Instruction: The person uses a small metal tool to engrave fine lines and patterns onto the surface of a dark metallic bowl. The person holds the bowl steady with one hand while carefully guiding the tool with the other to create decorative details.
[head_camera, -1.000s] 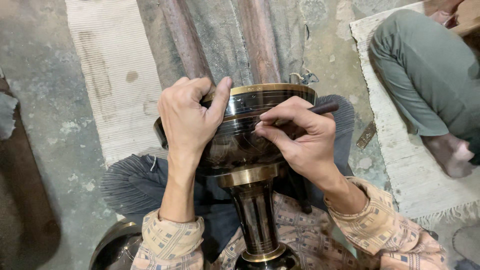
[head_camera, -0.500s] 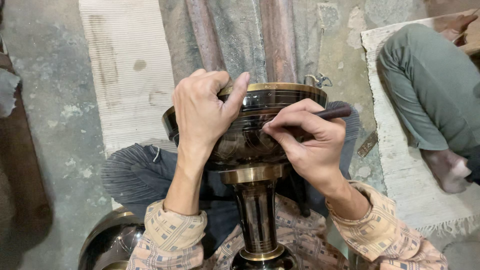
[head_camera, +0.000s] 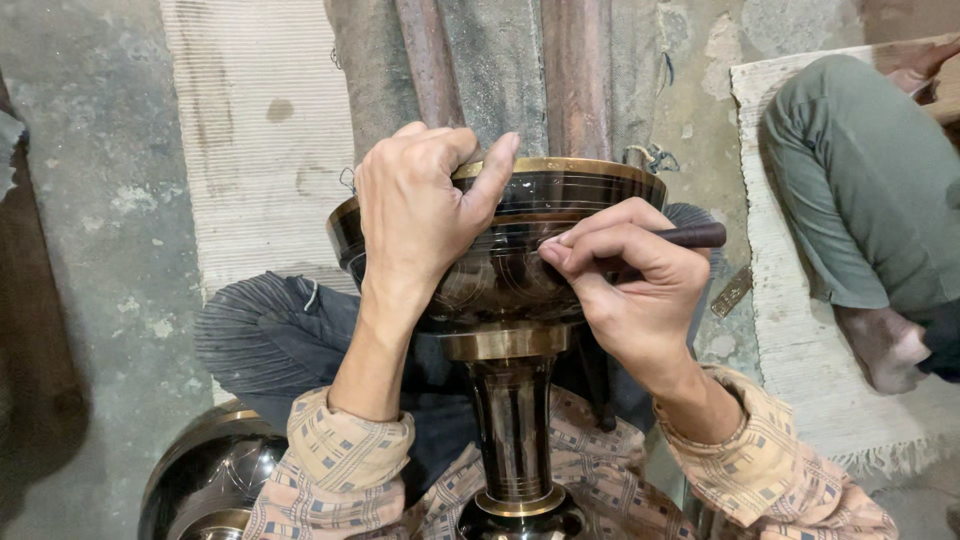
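Note:
A tall black metal vase (head_camera: 520, 270) with brass bands and fine engraved lines lies across my lap, its wide mouth pointing away from me. My left hand (head_camera: 420, 215) grips the rim of that mouth, thumb hooked over the brass edge. My right hand (head_camera: 625, 285) pinches a dark engraving tool (head_camera: 695, 236) like a pen. Its tip, hidden under my fingers, rests on the vase's black bowl. The vase's narrow neck (head_camera: 512, 430) runs down between my patterned sleeves.
Another black and brass vessel (head_camera: 205, 480) sits at my lower left. A pale woven mat (head_camera: 255, 150) lies ahead on the concrete floor. A second person in green trousers (head_camera: 870, 190) sits on a mat at the right, bare foot (head_camera: 885, 350) showing.
The view has shifted closer and slightly right. My left thumb has slid along the rim, and my right hand with the tool has edged across the bowl.

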